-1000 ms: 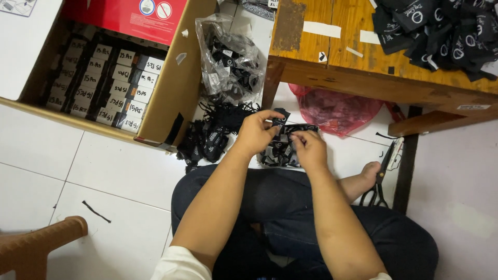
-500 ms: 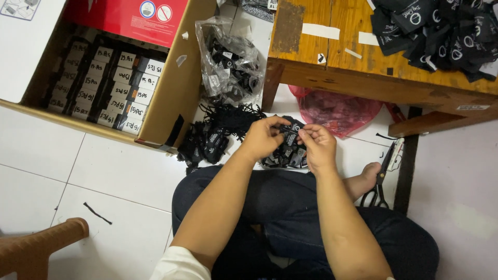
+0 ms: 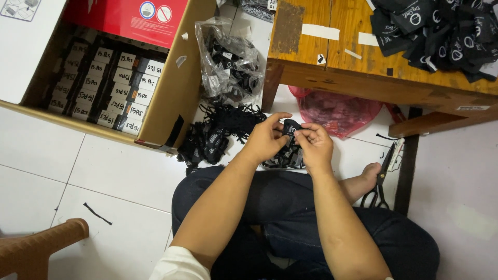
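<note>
Up-left of the hands, an open cardboard box holds rows of black packets with white labels; its red flap carries two round signs, possibly stickers.

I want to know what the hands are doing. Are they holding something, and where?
Both the left hand and right hand pinch one small black tag by its edges, fingertips on either side.

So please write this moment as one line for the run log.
left hand: holds black tag | right hand: pinches same tag | near: tag pile, scissors
</note>
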